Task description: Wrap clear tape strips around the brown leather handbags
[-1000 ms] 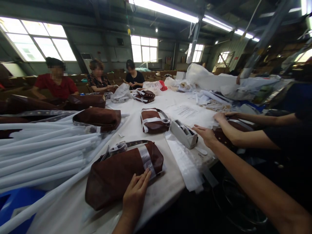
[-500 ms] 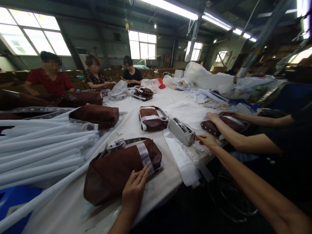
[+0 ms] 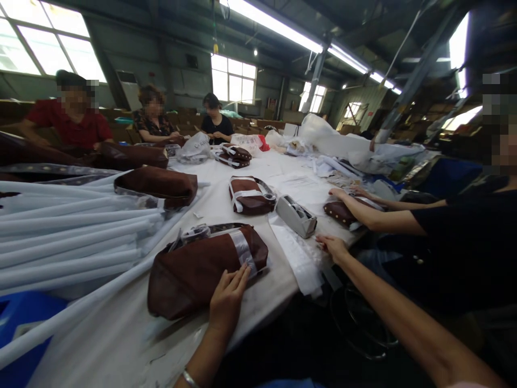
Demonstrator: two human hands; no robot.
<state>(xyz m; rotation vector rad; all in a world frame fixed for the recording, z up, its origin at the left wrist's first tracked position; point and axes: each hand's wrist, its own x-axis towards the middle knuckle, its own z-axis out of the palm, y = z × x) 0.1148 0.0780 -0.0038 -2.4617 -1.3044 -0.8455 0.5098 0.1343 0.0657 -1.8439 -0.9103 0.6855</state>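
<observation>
A dark brown handbag (image 3: 194, 275) lies on its side in front of me, a translucent plastic band wrapped round one end. Against that band (image 3: 243, 252) my left hand (image 3: 228, 296) rests with its fingers stretched out flat. My right hand (image 3: 334, 249) is just off the near end of a grey tape dispenser (image 3: 297, 216). Its thumb and fingertips are pinched together; whatever is between them is too small to make out. Clear plastic bags (image 3: 297, 258) lie partly under the dispenser and hang over the table edge.
White foam rolls (image 3: 76, 231) are stacked at the left, with another brown bag (image 3: 157, 186) on them. A wrapped bag (image 3: 250, 195) lies mid-table. At the right a co-worker handles a studded bag (image 3: 341, 214). Several people sit across the white-covered table (image 3: 226, 353).
My right hand has drawn slightly away from the tape dispenser's end. The left hand stays flat on the handbag's band. The view has turned a little to the right.
</observation>
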